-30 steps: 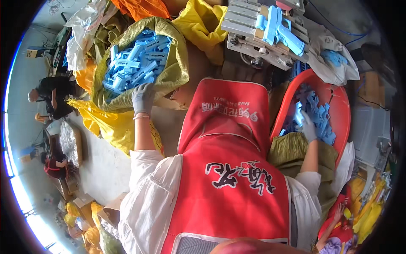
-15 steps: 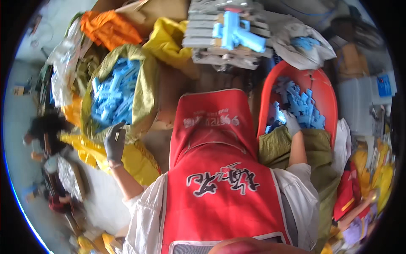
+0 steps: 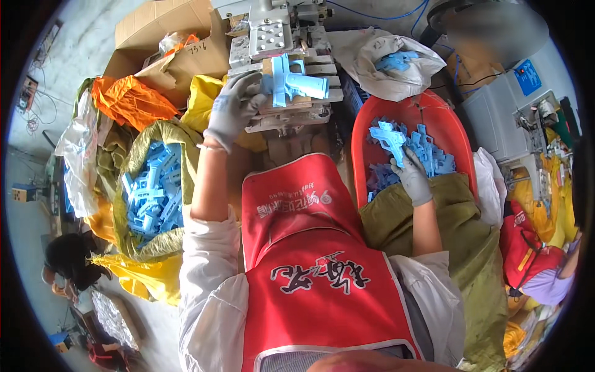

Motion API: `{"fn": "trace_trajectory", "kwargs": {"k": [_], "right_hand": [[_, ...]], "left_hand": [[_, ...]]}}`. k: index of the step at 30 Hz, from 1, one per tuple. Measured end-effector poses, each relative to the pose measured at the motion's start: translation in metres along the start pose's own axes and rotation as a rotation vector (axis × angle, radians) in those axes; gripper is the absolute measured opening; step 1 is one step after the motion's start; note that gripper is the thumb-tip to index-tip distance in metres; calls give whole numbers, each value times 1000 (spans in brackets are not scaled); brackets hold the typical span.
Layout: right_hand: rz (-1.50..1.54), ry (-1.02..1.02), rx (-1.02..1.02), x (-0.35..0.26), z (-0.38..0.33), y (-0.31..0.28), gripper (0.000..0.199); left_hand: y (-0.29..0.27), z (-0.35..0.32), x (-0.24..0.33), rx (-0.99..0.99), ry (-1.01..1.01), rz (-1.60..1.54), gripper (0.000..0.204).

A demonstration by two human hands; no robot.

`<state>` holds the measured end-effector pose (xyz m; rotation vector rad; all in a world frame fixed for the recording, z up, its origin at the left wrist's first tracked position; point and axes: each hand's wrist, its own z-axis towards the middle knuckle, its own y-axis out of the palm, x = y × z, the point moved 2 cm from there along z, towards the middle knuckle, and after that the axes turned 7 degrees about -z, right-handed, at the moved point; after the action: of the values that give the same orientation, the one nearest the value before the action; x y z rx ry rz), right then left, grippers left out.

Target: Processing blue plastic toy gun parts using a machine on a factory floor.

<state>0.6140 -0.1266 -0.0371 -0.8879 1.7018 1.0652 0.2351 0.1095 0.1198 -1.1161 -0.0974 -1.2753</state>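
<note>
two gloved hands busy here. left hand (image 3: 234, 106) is up at the metal press fixture (image 3: 273, 37), fingers curled against the light blue plastic part (image 3: 296, 84) sitting on its wooden plate, looks like a grip but the glove hides it so can't tell for sure. right hand (image 3: 411, 175) is down in the red tub (image 3: 367, 144), fingers pinching another blue part (image 3: 389, 139) lifted off the pile. olive sack (image 3: 149, 192) of the same blue parts sits off to the left, white bag (image 3: 384, 68) with a few more behind the tub.
</note>
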Motion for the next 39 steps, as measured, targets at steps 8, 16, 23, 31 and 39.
{"fn": "trace_trajectory", "kwargs": {"k": [8,16,23,31,39], "right_hand": [[398,-131,-247,40,-6,5,43],[520,17,-297,40,-9,31,42],[475,-9,-183,43,-8,28,41],[447,-5,-208,51,-4,13,41],[333,-34,-146,56,-5,12,41]], "left_hand": [[14,-14,-26,70,-136,-293,39],[16,-10,-20,283,144,-59,43],[16,-11,-25,264,135,-4,48],[16,-10,-21,260,127,-38,51],[15,-10,-20,234,81,-19,54]]}}
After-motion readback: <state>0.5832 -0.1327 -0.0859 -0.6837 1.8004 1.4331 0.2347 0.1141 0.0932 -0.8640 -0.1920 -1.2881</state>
